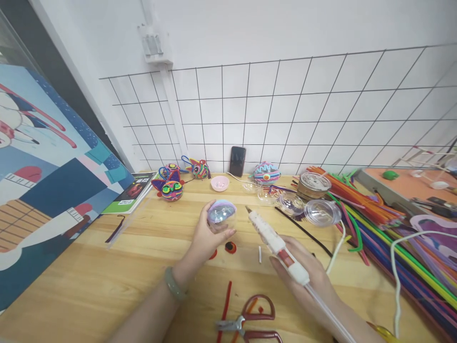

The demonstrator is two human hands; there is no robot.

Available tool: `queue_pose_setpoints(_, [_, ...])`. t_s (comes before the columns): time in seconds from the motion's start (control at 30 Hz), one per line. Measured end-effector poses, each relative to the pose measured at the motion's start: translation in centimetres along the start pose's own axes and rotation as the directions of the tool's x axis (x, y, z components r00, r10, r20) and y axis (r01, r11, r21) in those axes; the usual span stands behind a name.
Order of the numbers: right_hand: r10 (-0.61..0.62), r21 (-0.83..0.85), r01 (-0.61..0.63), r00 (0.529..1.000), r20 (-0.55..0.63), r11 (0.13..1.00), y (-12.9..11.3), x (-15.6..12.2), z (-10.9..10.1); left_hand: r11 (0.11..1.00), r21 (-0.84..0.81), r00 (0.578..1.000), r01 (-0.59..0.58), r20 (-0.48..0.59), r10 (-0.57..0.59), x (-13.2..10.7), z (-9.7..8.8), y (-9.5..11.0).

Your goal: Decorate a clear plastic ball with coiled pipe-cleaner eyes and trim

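My left hand (pixel 206 238) is curled around a clear plastic ball (pixel 222 214) partly wrapped in pale purple pipe cleaner, holding it just above the wooden table (pixel 107 281). My right hand (pixel 303 271) grips a white hot glue gun (pixel 274 243), its nozzle pointing up-left toward the ball, a short gap away. A small red-and-black piece (pixel 230 247) lies on the table between my hands. A jade-coloured bracelet (pixel 173 285) sits on my left wrist.
Red-handled scissors (pixel 250 321) and a red pipe cleaner (pixel 224 305) lie near the front edge. Bundles of coloured pipe cleaners (pixel 385 224) fill the right. Clear half-shells (pixel 291 204), a pink bowl (pixel 219 183), finished colourful figures (pixel 171 183) and a phone (pixel 237 161) stand at the back. A painting (pixel 43 181) leans at left.
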State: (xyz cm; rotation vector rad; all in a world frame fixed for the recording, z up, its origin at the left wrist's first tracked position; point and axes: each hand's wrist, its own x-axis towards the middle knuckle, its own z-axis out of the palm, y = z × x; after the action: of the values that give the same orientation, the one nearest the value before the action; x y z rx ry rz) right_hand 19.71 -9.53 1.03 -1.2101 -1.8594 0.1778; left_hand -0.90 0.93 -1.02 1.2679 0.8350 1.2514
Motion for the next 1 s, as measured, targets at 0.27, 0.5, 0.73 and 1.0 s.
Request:
queue_pose_setpoints(0.27, [-0.057, 0.167, 0.046, 0.997, 0.06, 0.985, -2.9, -0.6, 1.0, 0.999, -0.014, 0.997, -0.046, -0.062, 0.045, 0.0, 0.6, -0.7])
queue_pose_setpoints(0.5, [-0.113, 0.181, 0.089, 0.985, 0.127, 0.979, -2.8, -0.9, 1.4, 0.978, 0.176, 0.983, -0.109, -0.126, 0.132, -0.4, 0.6, -0.7])
queue_pose_setpoints(0.73, [-0.093, 0.17, 0.066, 0.983, 0.16, 0.983, -2.9, -0.7, 1.2, 0.958, 0.252, 0.977, -0.14, -0.122, 0.175, -0.6, 0.6, -0.7])
queue_pose_setpoints(1.0, [-0.083, 0.161, 0.055, 0.982, 0.171, 0.985, -2.8, -0.8, 1.2, 0.955, 0.262, 0.979, -0.136, -0.111, 0.17, -0.7, 0.6, -0.7])
